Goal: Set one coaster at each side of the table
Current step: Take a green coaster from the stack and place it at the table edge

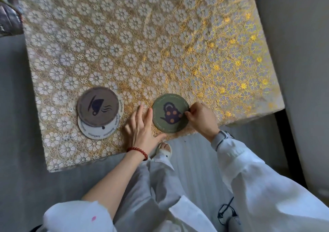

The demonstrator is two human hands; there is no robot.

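Near edge of the table [160, 36], seen from my remote seat: a green coaster [170, 115] with a teapot print lies flat on the gold floral cloth just inside that edge, toward the near right corner. My view shows the right hand [202, 120] pinching the coaster's right rim between thumb and fingertips, while the left hand [142, 126] rests open and spread on the cloth, its fingers against the coaster's left rim and closed on nothing. Toward the near left corner sits a short stack — a brown coaster [98, 106] with a cup print on top of a white coaster [99, 131]; I cannot tell whether more lie under them. To my eye this is a placement for the near side — best done by centring the green disc, keeping it wholly on the cloth, then releasing both hands cleanly.
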